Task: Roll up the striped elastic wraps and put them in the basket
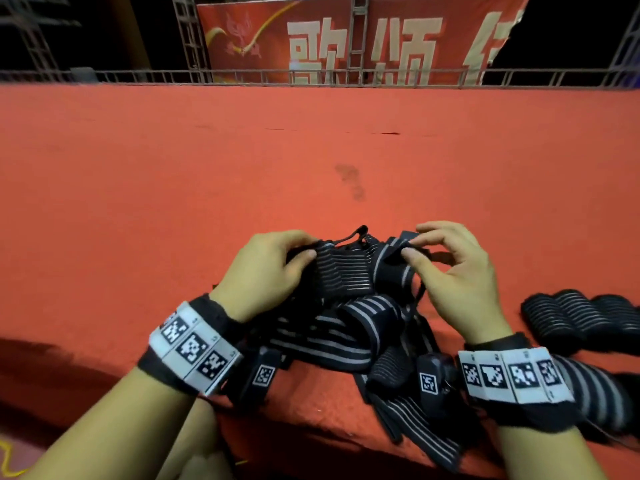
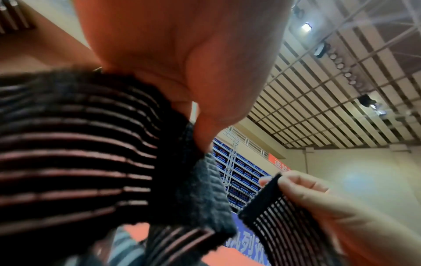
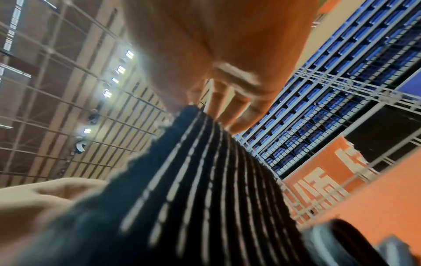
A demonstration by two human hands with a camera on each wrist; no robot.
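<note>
A black elastic wrap with thin pale stripes (image 1: 346, 268) is held up over a heap of loose striped wraps (image 1: 346, 337) near the front edge of the red-covered table. My left hand (image 1: 273, 268) grips its left part, thumb on top. My right hand (image 1: 446, 271) pinches its dark right end between thumb and forefinger. In the left wrist view the wrap (image 2: 79, 162) fills the left side under my left hand (image 2: 193, 72), and the right hand's fingers (image 2: 303, 187) pinch a striped end (image 2: 280, 221). The right wrist view shows the wrap (image 3: 193, 189) below my right hand (image 3: 227, 72). No basket is in view.
Three rolled-up striped wraps (image 1: 581, 320) lie side by side at the right. The red table cloth (image 1: 311, 150) stretches far ahead. A metal railing (image 1: 311, 77) and a red banner (image 1: 346, 36) stand behind it. The table's front edge (image 1: 311, 441) is close to me.
</note>
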